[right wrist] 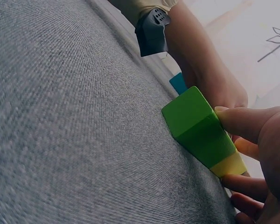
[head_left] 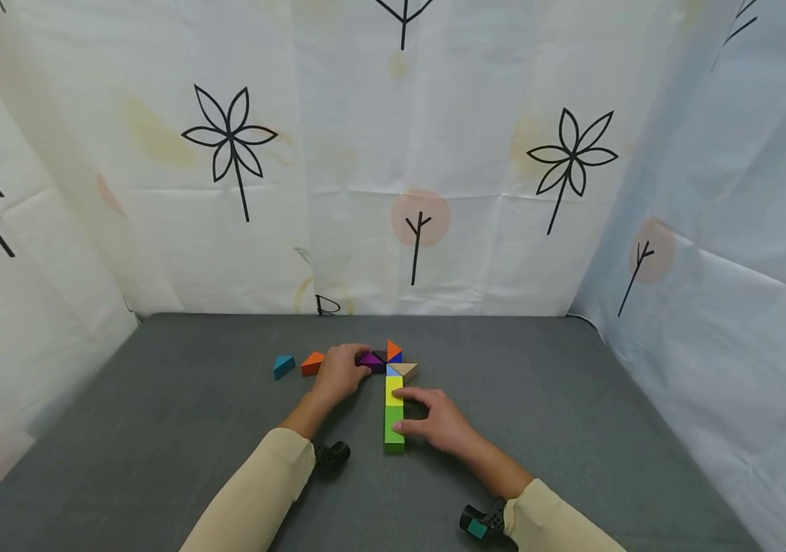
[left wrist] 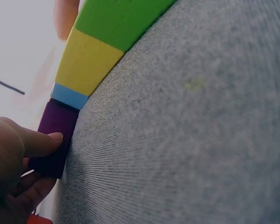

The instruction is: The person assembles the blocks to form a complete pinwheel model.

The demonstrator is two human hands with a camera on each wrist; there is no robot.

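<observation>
A wooden purple block point(head_left: 372, 360) sits at the left of a pinwheel-like cluster of triangular blocks. My left hand point(head_left: 341, 373) pinches it, the thumb on its near face in the left wrist view. Below the cluster, a yellow block point(head_left: 397, 381) and a green block point(head_left: 393, 438) lie end to end in a straight column. My right hand point(head_left: 444, 422) touches this column from the right: the thumb is on the green block, the forefinger on the yellow one. A small light blue block point(left wrist: 69, 96) joins the yellow block to the cluster.
The cluster also has an orange triangle point(head_left: 393, 349), a blue triangle point(head_left: 396, 358) and a tan triangle point(head_left: 408, 370). Left of my left hand lie another orange block point(head_left: 311, 363) and a teal block point(head_left: 284, 366). Patterned cloth walls point(head_left: 344, 153) surround the grey table point(head_left: 537, 383).
</observation>
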